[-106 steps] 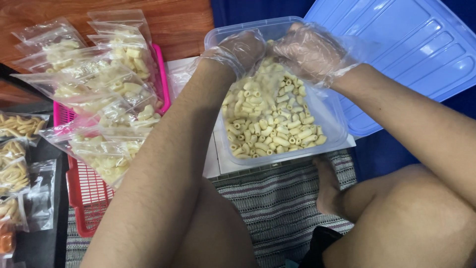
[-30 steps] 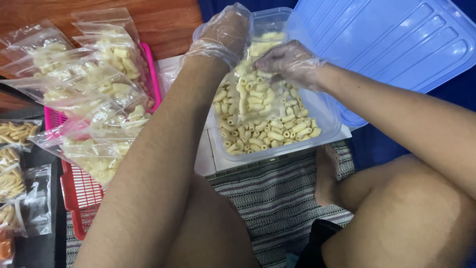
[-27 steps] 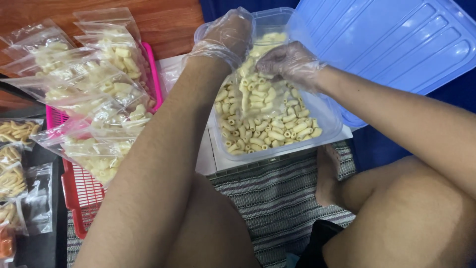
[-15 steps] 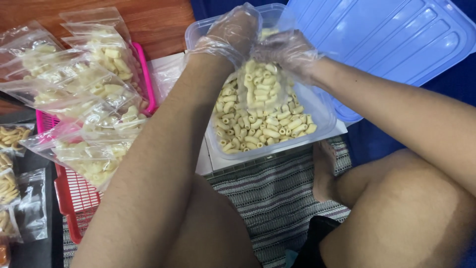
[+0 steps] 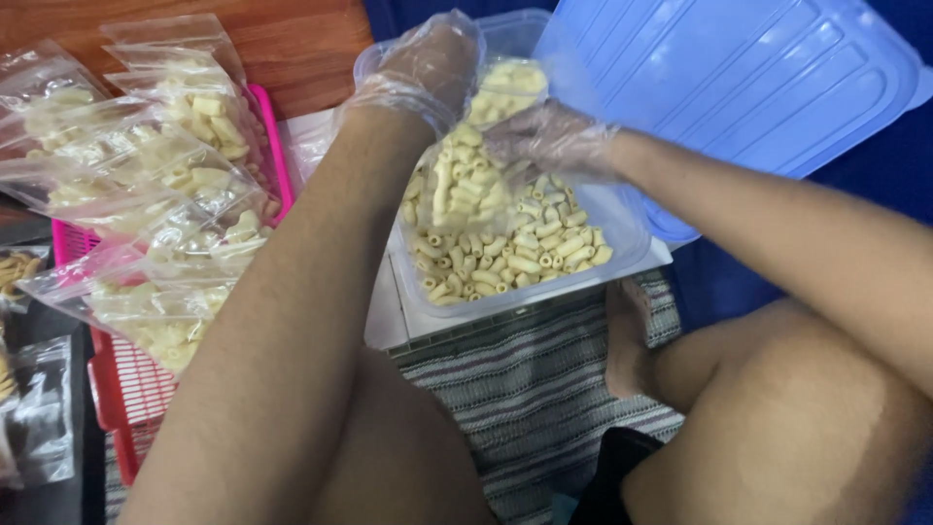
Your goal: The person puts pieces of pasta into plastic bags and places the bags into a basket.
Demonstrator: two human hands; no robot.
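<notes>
- A seated person, both hands in thin clear gloves, works over a clear tub (image 5: 622,243) of short tube pasta (image 5: 525,255) at centre frame.
- The left hand (image 5: 428,66), at 12 o'clock of the tub, is closed on the top edge of a small clear bag (image 5: 466,185) partly filled with pasta; the bag hangs over the tub.
- The right hand (image 5: 549,141), at 2 o'clock of the bag, pinches the bag's other side with curled fingers, so the two hands share the hold.
- The bag looks light, soft and slippery: thin film that sags under loose, brittle pieces. It seems best held at the top rim, with a hand beneath if it fills further.
- A blue lid (image 5: 758,87) leans at 2 o'clock, behind the tub.
- At 9 o'clock a pink basket (image 5: 117,389) holds a heap of filled bags (image 5: 165,185), just beside the tub.
- A wooden tabletop (image 5: 292,39) shows at 11 o'clock; a striped cloth (image 5: 525,389) lies at 6 o'clock between the person's bare knees.
- More packets lie at the far 9 o'clock edge, too cropped to tell apart.
</notes>
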